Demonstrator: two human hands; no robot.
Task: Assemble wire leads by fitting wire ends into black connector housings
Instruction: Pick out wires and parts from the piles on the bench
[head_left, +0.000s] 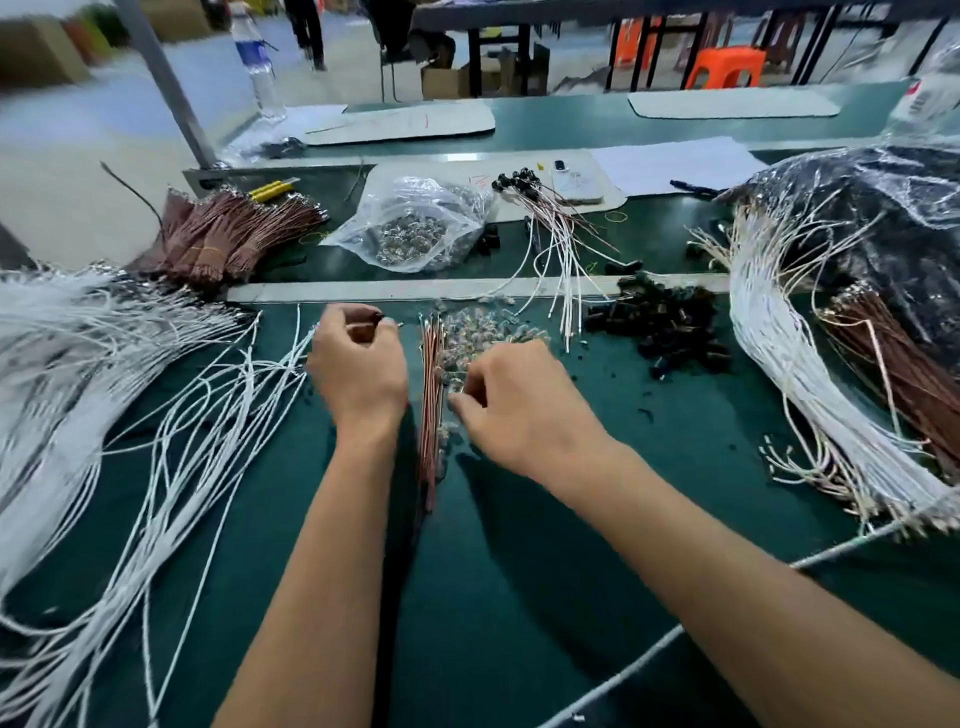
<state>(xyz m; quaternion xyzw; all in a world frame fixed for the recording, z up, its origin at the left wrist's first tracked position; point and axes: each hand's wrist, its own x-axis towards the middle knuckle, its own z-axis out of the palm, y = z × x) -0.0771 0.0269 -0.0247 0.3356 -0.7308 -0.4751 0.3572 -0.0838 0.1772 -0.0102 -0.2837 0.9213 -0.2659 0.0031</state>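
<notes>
Hands over green mat (519, 597), centre. Left hand (358, 364) raised a little, fingers curled in, thumb and forefinger pinching a small dark piece, likely a black connector housing (375, 315), blurred. Right hand (511, 410) low, fingers (460, 402) curled down, tips touching or pinching into pile of small clear parts (478, 332); exact hold hidden. Thin brown wire bundle (430, 415) lying between both hands, running near to far. Loose black housings heap (670, 325) just right of clear parts. White wires (171, 441) spread at left, more white and brown leads (831, 395) at right. Finished leads (556, 234) farther back, beside plastic bag of metal parts (410, 228). Brown wire sheaf (228, 234) far left.
</notes>
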